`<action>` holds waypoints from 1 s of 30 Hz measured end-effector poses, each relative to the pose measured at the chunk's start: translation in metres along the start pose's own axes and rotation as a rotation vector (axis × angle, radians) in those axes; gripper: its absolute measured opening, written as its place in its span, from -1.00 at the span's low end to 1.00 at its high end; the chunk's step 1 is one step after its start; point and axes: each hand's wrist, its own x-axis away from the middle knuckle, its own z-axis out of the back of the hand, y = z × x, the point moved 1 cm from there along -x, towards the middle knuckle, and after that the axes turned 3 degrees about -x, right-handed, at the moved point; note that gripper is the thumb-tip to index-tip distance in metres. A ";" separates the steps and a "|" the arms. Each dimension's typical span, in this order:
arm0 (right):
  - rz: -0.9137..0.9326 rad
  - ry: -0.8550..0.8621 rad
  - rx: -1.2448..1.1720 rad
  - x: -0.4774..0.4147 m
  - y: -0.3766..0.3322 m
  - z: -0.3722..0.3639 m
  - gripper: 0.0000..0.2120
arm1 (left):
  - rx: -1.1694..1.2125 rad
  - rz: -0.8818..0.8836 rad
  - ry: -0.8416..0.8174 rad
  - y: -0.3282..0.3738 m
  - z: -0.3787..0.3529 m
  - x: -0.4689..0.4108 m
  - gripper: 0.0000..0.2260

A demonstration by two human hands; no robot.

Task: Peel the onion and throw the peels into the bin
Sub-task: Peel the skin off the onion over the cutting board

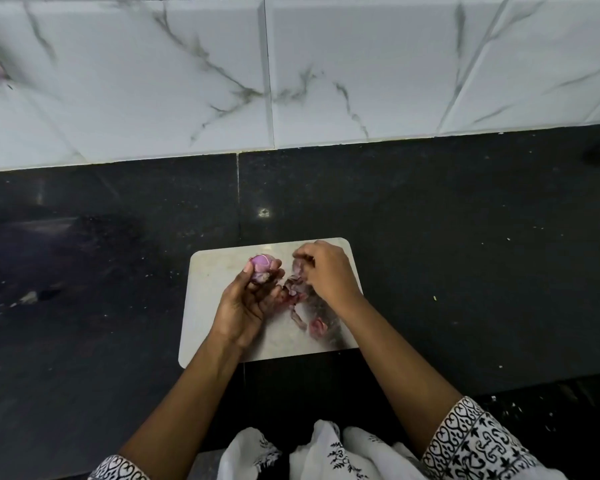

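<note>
The left hand [246, 303] grips the purple onion [262, 265] in curled fingers over the pale cutting board [208, 271], hiding its lower half. Blurred peels [317, 327] lie on the board beside it. The right hand [329, 275] bunches its fingertips above them; whether it pinches one is unclear.

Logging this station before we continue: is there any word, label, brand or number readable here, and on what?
None: no readable text in this view.
Cutting board, wall tiles, counter: no print.
Sleeve cuffs: scroll ornament, not letters.
Onion in the left hand, peels pinched by the right hand: no sticker shows.
</note>
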 end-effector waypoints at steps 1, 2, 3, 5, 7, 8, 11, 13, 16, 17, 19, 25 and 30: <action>0.017 -0.082 0.070 0.001 0.000 -0.002 -0.75 | 0.005 0.012 0.010 0.001 -0.002 0.001 -0.73; 0.022 -0.140 0.107 0.004 0.000 -0.003 -0.71 | 0.001 0.019 0.015 0.000 -0.002 0.001 -0.72; 0.016 -0.172 0.111 0.006 0.000 -0.005 -0.67 | -0.001 0.027 0.014 0.000 -0.003 0.001 -0.71; 0.032 -0.125 0.066 0.010 0.000 -0.007 -0.72 | -0.001 0.030 0.014 0.000 -0.003 0.000 -0.68; 0.055 -0.022 0.008 0.013 -0.002 -0.004 -0.88 | 0.016 0.037 0.031 0.001 -0.002 -0.002 -0.67; 0.070 0.005 -0.005 0.014 -0.003 -0.003 -0.90 | 0.032 0.040 0.035 0.001 -0.001 -0.003 -0.66; 0.138 0.010 -0.063 0.016 -0.013 0.001 -0.79 | 0.062 0.035 0.031 0.000 -0.003 -0.005 -0.64; 0.247 0.003 -0.115 0.016 -0.021 0.004 -0.77 | 0.057 0.039 0.014 0.000 -0.007 -0.004 -0.64; 0.439 -0.095 -0.008 0.012 -0.025 0.007 -0.74 | 0.020 0.056 -0.012 0.001 -0.008 -0.005 -0.70; 0.473 -0.121 0.009 0.009 -0.024 0.008 -0.74 | 0.008 0.068 -0.017 0.002 -0.007 -0.005 -0.71; 0.500 -0.155 0.000 0.004 -0.022 0.010 -0.76 | -0.027 0.094 -0.035 0.003 -0.005 -0.006 -0.69; 0.469 -0.265 -0.040 -0.008 -0.025 0.016 -0.81 | -0.120 0.103 -0.050 0.007 -0.005 -0.005 -0.66; 0.443 -0.426 0.087 -0.023 -0.030 0.026 -0.83 | -0.215 0.102 -0.012 0.010 -0.009 -0.003 -0.68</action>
